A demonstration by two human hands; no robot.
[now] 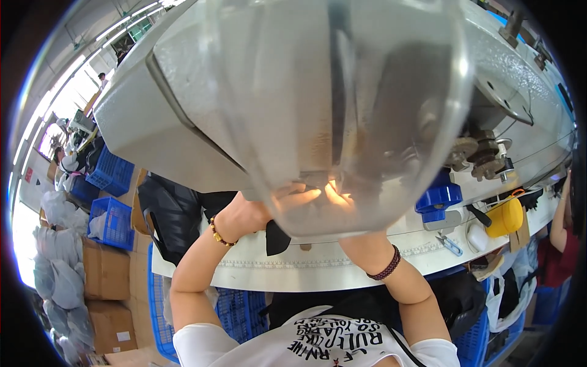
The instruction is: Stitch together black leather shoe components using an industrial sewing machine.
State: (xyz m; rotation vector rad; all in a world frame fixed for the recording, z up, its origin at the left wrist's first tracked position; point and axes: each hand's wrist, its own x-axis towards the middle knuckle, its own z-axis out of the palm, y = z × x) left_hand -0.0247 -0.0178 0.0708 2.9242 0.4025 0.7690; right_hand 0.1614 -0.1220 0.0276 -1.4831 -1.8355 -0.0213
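My left hand (247, 214) reaches in from the left under the grey head of a sewing machine (183, 116). Its fingertips bend together near the lit needle area, seen through a cloudy clear plastic guard (367, 223). Black fabric (278, 238) sticks out below this hand, which is closed on it; more black cloth spreads to its left. From the right, my right hand (358, 241) meets it under the guard, fingertips bunched close to the left ones. The guard and glare hide what those right fingers grip.
Along the white table edge runs a measuring scale (318, 263). To the right lie blue-handled thread snips (450, 243), a yellow container (505, 218) and a blue knob-like part (438, 197). A black bag (168, 211) is at left. Blue crates (112, 223) and cardboard boxes (106, 269) line the floor.
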